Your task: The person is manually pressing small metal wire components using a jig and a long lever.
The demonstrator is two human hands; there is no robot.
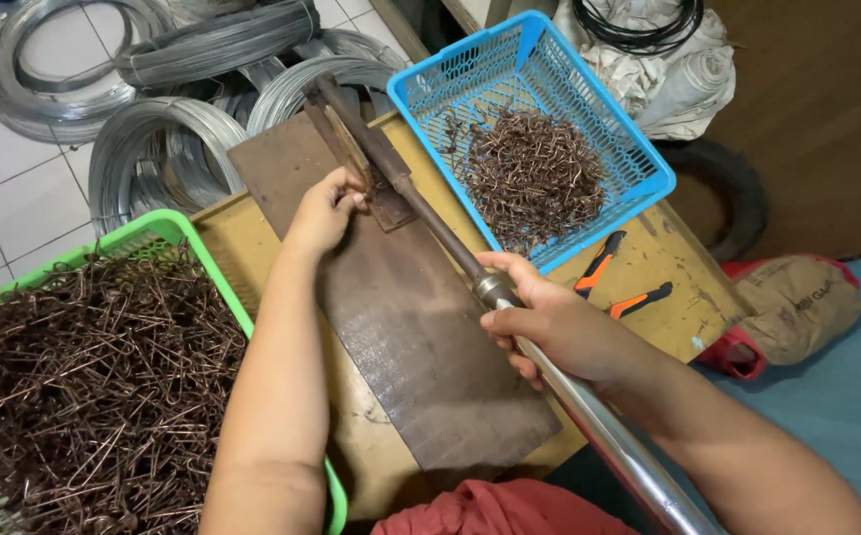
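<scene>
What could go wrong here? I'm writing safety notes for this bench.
The left hand sits at the dark hinged metal jig while the right hand has a grip on the long steel lever; fingers might get pinched. The orange-handled pliers lie near the table edge and could slide off.

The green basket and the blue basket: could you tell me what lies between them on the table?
In the head view, between the green basket and the blue basket lies the dark board, with the left hand at the lever tool on it.

Left of your fingers (349, 198) a basket (168, 230) of bent wires (84, 386); right, another basket (639, 163); pliers (621, 282) on the bench (673, 258) beside it; wire coils (153, 149) behind.
</scene>
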